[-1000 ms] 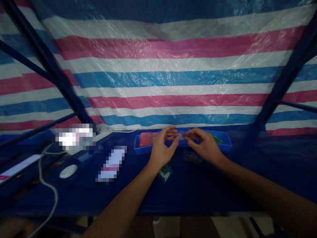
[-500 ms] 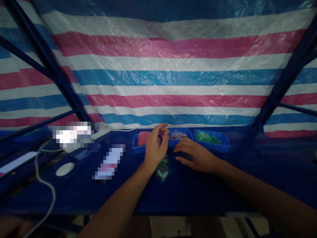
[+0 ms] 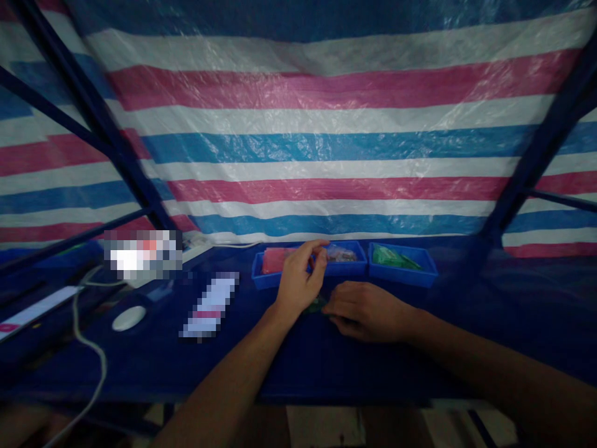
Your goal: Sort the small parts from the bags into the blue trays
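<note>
My left hand hovers over the front of the blue bins, its fingers loosely bent, with a gap by the thumb and nothing visible in it. Beside it, low over the table, my right hand has its fingers closed at the edge of a small clear bag with green contents. Part of that bag is hidden behind my left wrist and right fingertips. Behind my hands, one blue bin contains pink-red packets. Clear bags of small parts lie in the bin area to their right.
A third blue bin at right holds green packets. On the left are a blurred-out phone-like object, a white mouse, a white cable and a power strip. Dark frame posts and striped sheeting enclose the table.
My right hand has moved down and slightly left, and its fingers have closed at the small bags. The nearer bag no longer shows on the table. My left hand's fingers have curled slightly.
</note>
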Motion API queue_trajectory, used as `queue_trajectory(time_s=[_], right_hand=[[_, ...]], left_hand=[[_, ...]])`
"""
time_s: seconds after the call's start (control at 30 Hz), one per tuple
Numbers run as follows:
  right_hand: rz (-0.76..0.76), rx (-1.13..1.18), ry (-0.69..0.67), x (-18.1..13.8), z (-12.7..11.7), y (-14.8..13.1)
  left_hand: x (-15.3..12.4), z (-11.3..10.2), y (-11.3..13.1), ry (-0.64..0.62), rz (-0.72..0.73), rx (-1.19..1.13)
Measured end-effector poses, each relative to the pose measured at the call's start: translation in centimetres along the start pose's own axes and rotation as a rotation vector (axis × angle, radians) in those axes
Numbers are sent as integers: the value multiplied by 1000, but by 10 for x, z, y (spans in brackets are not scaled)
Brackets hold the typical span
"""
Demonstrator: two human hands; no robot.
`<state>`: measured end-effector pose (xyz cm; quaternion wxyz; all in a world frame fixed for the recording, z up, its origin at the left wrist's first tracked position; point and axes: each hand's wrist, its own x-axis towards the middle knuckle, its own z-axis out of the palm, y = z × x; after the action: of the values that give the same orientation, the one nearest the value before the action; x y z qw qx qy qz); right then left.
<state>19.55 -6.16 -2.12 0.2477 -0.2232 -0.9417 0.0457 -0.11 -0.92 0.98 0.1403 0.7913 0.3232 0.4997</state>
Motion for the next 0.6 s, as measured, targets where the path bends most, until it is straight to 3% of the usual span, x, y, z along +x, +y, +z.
queue_trajectory(time_s=[0.07, 0.17, 0.27, 0.43, 0.6], right_hand=[[146, 79, 138, -3, -3, 9], [427, 356, 451, -3, -5, 24], [582, 654, 646, -2, -4, 35], [585, 736, 673, 1, -3, 38], [607, 791, 676, 2, -4, 38]], left_hand=[[0, 1, 2, -40, -23, -53], [-2, 7, 2, -155, -70, -222], [-5, 18, -4, -253, -132, -390], [-7, 29, -19, -246, -290, -432], [-5, 25, -19, -198, -317, -397]])
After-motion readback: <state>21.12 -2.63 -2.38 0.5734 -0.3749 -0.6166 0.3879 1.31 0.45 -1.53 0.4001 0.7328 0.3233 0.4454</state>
